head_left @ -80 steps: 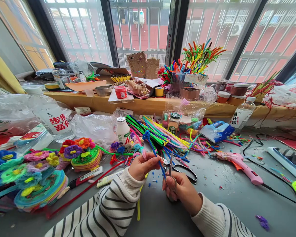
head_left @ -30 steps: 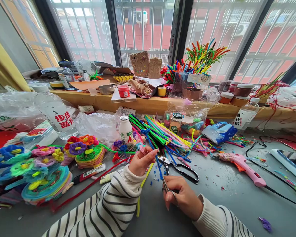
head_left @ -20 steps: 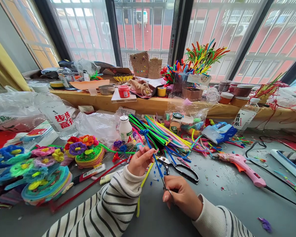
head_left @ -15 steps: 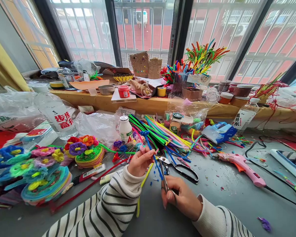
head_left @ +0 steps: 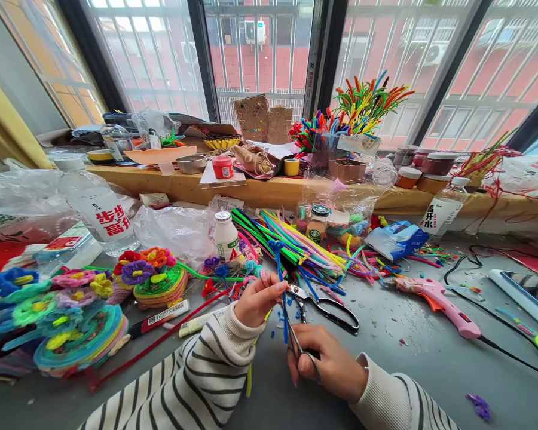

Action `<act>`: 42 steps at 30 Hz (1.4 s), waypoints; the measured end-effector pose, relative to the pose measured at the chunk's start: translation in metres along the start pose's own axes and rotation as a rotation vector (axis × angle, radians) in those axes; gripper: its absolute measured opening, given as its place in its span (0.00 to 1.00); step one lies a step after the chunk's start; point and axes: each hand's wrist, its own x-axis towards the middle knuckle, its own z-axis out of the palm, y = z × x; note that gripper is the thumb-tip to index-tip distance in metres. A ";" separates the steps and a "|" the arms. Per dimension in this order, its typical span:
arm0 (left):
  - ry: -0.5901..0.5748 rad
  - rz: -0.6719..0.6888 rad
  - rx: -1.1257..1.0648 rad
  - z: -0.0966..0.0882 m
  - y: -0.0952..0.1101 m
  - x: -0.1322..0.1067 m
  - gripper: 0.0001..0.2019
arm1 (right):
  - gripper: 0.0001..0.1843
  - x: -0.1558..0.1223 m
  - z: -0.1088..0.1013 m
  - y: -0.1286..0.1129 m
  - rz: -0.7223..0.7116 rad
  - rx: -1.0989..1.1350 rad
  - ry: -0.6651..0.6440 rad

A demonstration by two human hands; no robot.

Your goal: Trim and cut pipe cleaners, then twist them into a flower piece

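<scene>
1. Now my left hand (head_left: 256,300) holds the fuzzy blue stem (head_left: 278,261) in a narrow pinch, between thumb and forefinger, above the table (head_left: 430,358).
2. Its long axis runs almost upright in my view: the knotted top lies beyond these fingers, and the lower part hangs from them, on the side towards me.
3. My right hand (head_left: 329,361) has its fingers closed around the handles of the small scissors (head_left: 294,340), whose blades point up and to the left.
4. So, in my judgement, the important relation is between the blades and this lower part: they overlap in my view, at a slight slant. The left hand is the nearer one, because it grips the stem; the right one comes near only by the blades. Whether these touch the stem, I cannot tell.
5. Just to the right of the stem, the black-handled scissors (head_left: 299,291) lie on the table.
6. About writing: the left water bottle (head_left: 110,218) carries 步步高升 in red. On the right water bottle (head_left: 446,209) I can read 开水; the character before is not certain.
7. The small white bottle (head_left: 225,236) shows a red A. The jar (head_left: 317,224) has a round green emblem resembling Starbucks, but its letters are too small.
</scene>
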 end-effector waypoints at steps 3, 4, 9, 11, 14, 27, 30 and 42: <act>0.014 0.019 -0.017 -0.002 -0.003 0.003 0.12 | 0.37 0.000 0.000 0.002 0.017 0.042 0.026; 0.024 0.026 -0.016 -0.002 -0.004 0.004 0.13 | 0.37 0.000 0.000 0.003 0.022 0.059 0.034; 0.085 0.071 -0.013 -0.005 -0.008 0.006 0.13 | 0.34 0.000 0.001 0.008 0.033 0.125 0.085; 0.084 0.080 -0.010 -0.006 -0.008 0.007 0.13 | 0.33 0.000 0.002 0.009 0.041 0.140 0.100; 0.083 0.083 -0.019 -0.006 -0.008 0.006 0.12 | 0.32 0.001 0.002 0.007 0.057 0.147 0.118; 0.115 0.082 -0.078 -0.004 0.000 0.004 0.12 | 0.34 0.000 0.000 0.006 0.100 0.094 0.203; 0.118 0.096 -0.059 -0.003 0.002 0.004 0.11 | 0.36 -0.002 0.000 0.006 0.077 0.094 0.133; 0.140 0.120 -0.073 -0.004 0.001 0.007 0.15 | 0.39 0.000 0.000 0.000 0.039 -0.106 0.050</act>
